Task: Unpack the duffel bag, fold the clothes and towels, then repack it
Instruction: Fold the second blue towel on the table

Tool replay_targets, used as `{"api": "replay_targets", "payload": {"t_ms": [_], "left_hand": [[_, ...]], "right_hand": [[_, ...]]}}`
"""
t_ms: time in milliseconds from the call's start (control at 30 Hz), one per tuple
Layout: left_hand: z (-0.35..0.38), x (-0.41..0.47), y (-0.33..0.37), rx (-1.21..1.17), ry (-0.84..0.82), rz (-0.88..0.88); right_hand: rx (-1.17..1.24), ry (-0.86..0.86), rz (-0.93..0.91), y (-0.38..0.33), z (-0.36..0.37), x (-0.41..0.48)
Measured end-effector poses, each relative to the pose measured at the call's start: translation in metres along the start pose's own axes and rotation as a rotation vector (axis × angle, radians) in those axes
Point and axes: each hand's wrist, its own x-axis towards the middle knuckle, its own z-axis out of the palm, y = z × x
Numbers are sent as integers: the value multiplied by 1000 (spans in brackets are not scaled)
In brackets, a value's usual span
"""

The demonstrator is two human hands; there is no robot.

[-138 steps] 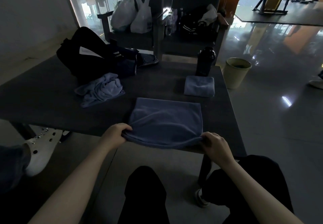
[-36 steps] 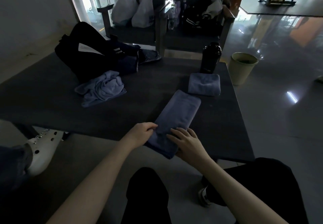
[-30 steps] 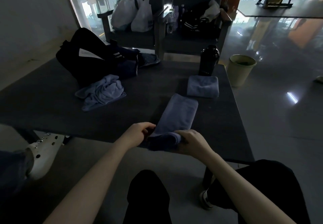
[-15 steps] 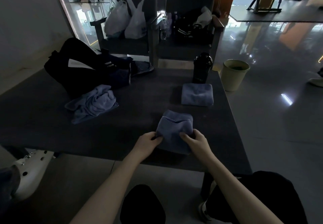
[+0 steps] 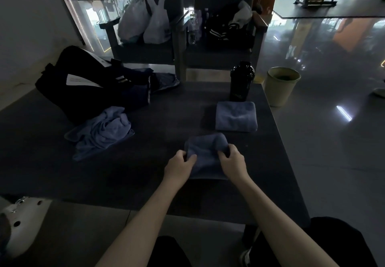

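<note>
Dark tabletop (image 5: 166, 116) is lying open centrally. A crumpled blue towel (image 5: 102, 133) and black duffel bag (image 5: 83, 95) are blocking left — a folded blue towel (image 5: 236, 116) and black bottle (image 5: 241, 83), right.

Towels (image 5: 235, 116) soft fuzzy cloth, matt; tabletop (image 5: 170, 112) dark, smooth, matt; shaker bottle (image 5: 241, 81) glossy black, probably plastic; floor (image 5: 333, 133) polished, mirror-shiny; chair bags (image 5: 145, 24) thin crinkled plastic

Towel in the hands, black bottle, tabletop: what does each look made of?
The towel looks like soft blue-grey cloth, perhaps microfibre or terry: it bunches where the left hand and right hand grip it. The black bottle seems glossy plastic, showing faint highlights. The table is a dark, matte, smooth slab; material unclear in this light.
</note>
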Motion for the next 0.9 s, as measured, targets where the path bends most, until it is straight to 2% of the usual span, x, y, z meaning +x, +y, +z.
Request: {"api": "replay_targets", "payload": {"t_ms": [100, 200, 300, 433, 500, 600, 700, 800, 900], "left_hand": [[2, 4, -2, 63, 11, -59], [5, 4, -1, 87, 49, -23], [8, -2, -2, 97, 121, 78], [9, -8, -10, 140, 190, 200], [12, -11, -12, 196, 229, 258], [19, -11, -20, 460, 326, 377], [24, -6, -28, 595, 375, 472], [23, -4, -29, 645, 223, 373], [23, -3, -33, 667, 159, 229]], "right_hand": [[-72, 36, 61, -4, 4, 1], [-289, 182, -140, -9, 10, -4], [-350, 243, -282, -8, 16, -6], [-319, 174, -355, -4, 18, -1], [-398, 163, -318, -3, 18, 1], [-549, 161, -207, -3, 17, 1], [-612, -8, -141, -4, 18, -4], [-732, -65, -128, -2, 20, -6], [-761, -149, -89, -10, 18, -2]]}}
